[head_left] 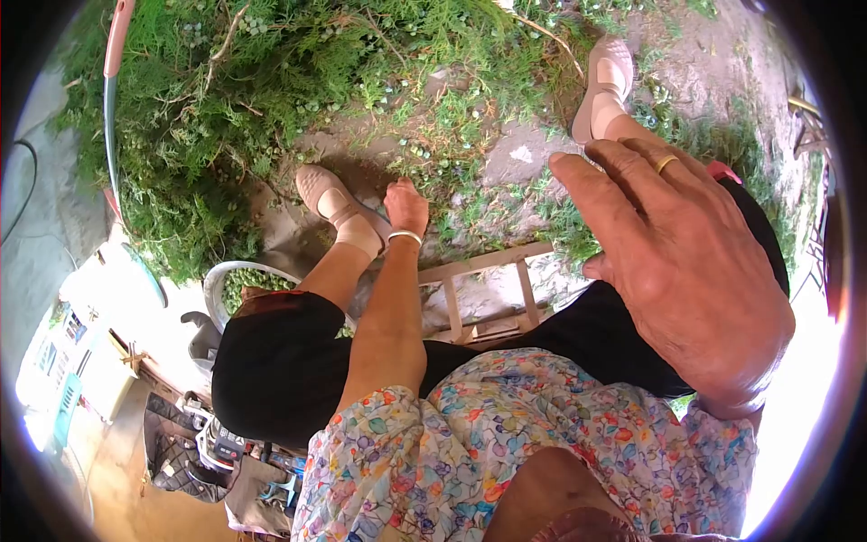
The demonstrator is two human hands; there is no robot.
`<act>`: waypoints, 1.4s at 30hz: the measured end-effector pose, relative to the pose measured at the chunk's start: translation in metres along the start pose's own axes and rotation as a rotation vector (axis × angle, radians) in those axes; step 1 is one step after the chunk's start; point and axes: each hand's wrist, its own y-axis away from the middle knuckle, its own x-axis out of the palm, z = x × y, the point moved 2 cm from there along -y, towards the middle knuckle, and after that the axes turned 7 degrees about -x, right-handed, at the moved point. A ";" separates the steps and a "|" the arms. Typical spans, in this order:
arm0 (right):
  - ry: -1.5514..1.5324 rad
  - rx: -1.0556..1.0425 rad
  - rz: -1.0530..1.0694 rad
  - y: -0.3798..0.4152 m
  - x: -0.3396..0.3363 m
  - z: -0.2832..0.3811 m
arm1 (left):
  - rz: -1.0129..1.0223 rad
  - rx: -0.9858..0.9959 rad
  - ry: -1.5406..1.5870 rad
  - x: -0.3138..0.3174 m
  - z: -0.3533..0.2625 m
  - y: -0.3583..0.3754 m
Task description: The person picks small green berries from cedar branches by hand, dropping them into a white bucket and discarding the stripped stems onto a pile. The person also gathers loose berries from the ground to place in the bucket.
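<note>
My left hand (406,208), with a white bangle (405,237) at its wrist, is low over the ground between my feet. Its fingers are curled closed beside green sprigs (447,185), and anything inside them is hidden. My right hand (686,262) is raised close to the camera above my thigh. A gold ring (666,163) circles one finger. The fingers of this hand are stretched out and hold nothing that I can see. Cut evergreen branches (199,126) with small pale green cones lie in a thick heap ahead and to the left.
A pale bucket (215,294) of green pieces stands by my left knee. Under my legs shows a wooden frame (454,307). A curved rod with a pink grip (117,41) crosses the branches at left. Boots (172,452) and tools (221,443) are behind, at lower left.
</note>
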 end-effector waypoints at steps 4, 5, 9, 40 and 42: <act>0.034 -0.011 -0.006 0.000 0.000 -0.001 | -0.042 -0.011 -0.002 0.001 0.008 0.000; 0.026 -0.014 -0.010 0.000 0.000 -0.001 | -0.042 -0.011 -0.003 0.003 0.014 -0.002; 0.042 -0.013 0.000 0.001 0.000 0.001 | 0.019 -0.218 0.535 0.000 0.030 -0.014; 0.008 -0.027 0.219 -0.003 -0.002 -0.006 | 0.347 -0.336 0.861 -0.033 -0.022 -0.057; -0.011 -0.010 0.269 -0.003 -0.003 -0.004 | 0.391 -0.498 1.251 -0.057 -0.011 -0.045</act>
